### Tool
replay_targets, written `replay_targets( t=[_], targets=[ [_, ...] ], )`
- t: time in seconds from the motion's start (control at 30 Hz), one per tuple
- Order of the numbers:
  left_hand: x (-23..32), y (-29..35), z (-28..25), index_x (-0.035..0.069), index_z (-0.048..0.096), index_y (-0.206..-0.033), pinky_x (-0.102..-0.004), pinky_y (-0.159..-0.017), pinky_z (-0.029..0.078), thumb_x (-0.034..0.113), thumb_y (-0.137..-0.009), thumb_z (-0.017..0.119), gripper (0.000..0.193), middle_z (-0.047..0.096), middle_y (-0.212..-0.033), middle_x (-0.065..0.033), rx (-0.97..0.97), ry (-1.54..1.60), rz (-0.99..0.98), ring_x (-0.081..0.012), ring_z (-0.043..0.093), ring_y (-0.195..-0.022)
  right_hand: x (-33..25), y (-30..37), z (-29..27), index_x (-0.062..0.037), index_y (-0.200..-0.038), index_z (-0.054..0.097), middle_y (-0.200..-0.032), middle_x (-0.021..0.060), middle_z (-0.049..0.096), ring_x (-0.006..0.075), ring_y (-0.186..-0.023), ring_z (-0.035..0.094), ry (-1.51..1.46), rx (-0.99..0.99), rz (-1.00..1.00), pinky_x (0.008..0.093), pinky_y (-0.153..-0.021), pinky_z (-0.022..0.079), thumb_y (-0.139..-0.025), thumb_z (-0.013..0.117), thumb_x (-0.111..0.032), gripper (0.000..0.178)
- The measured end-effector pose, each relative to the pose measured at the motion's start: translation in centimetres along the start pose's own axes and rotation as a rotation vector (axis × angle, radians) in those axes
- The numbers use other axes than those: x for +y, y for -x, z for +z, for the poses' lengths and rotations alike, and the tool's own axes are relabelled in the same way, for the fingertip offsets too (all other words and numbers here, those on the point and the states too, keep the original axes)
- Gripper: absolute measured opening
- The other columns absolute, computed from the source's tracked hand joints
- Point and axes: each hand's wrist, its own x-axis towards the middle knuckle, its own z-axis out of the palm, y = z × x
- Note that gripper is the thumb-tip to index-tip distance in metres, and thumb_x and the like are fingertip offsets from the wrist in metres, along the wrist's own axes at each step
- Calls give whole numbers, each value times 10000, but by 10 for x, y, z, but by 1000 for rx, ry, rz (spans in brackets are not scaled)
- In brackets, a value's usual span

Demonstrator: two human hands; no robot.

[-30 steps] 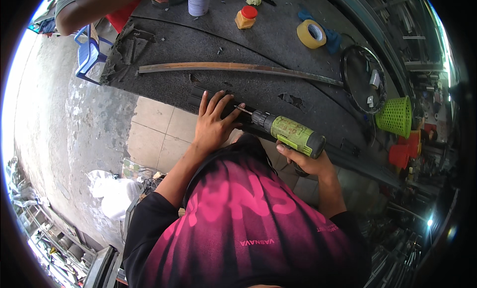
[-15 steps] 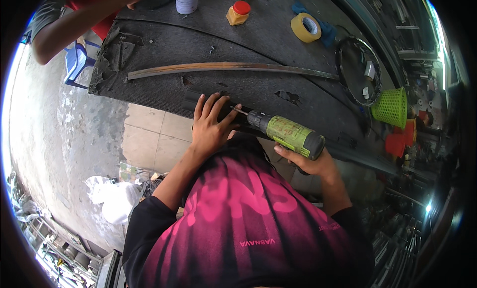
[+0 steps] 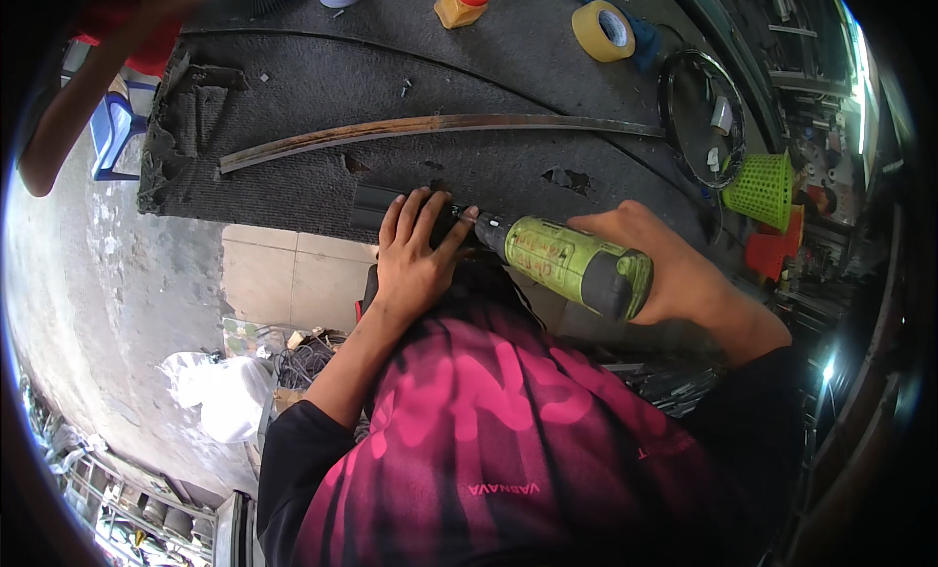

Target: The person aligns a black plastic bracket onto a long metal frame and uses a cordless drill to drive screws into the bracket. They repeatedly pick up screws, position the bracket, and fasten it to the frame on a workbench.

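Note:
My right hand (image 3: 674, 269) is wrapped around a green and black cordless drill (image 3: 557, 259), whose chuck points left. The drill's front end is close to the fingertips of my left hand (image 3: 420, 244). Beneath those fingers a black bar (image 3: 376, 205) lies along the near table edge, and my left hand holds it with fingers draped over its top. The drill tip's contact with the bar is too hard to make out. Beyond the bar, a long, brown-streaked curved strip (image 3: 430, 126) stretches across the table.
On the dark-covered table (image 3: 293, 98) are a red-lidded jar (image 3: 461, 4), yellow tape (image 3: 603, 31), and a black ring (image 3: 672, 127). A green basket (image 3: 760, 191) stands at the right. Another person's arm (image 3: 83, 88) shows at far left, near a blue chair (image 3: 115, 132).
My right hand has swung up and right around the drill, with the elbow raised outward. The drill's front end is nearer my left fingers. The other person's arm has shifted left.

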Motion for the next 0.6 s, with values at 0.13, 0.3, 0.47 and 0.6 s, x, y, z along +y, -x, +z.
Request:
replay_targets(
  t=[0.13, 0.3, 0.47, 0.6],
  targets=[
    [-2, 0, 1, 267, 811, -1451, -563, -1290, 424, 308, -863, 905, 597, 653, -1530, -114, -4, 30, -7, -357, 577, -1488, -6, -10, -13, 8, -1427, 703, -1333, 234, 724, 433, -1272, 652, 28, -114, 3, 531, -1118, 512, -758, 1002, -408, 842],
    [-5, 0, 3, 247, 823, -1434, -562, -1277, 439, 225, -934, 817, 500, 655, -1531, -125, 16, 31, 11, -363, 580, -1490, -4, -27, -21, -13, -1400, 721, -1267, 174, 738, 410, -1200, 661, 75, -115, -50, 518, -1073, 522, -746, 1002, -410, 815],
    [-5, 1, 6, 194, 872, -1129, -569, -1296, 401, 268, -824, 887, 315, 663, -1569, -111, 29, 34, 2, -363, 570, -1518, -7, -41, -30, -52, -1452, 696, -1266, 122, 734, 374, -1132, 649, 153, -176, -155, 464, -1036, 494, -700, 960, -254, 822],
    [-6, 1, 5, 188, 869, -1127, -567, -1294, 403, 255, -816, 869, 318, 660, -1577, -120, 20, 26, 12, -367, 569, -1520, -18, -56, -36, -58, -1403, 726, -1253, 143, 759, 404, -1114, 657, 224, -340, -79, 501, -996, 509, -693, 955, -296, 783]
  ],
)
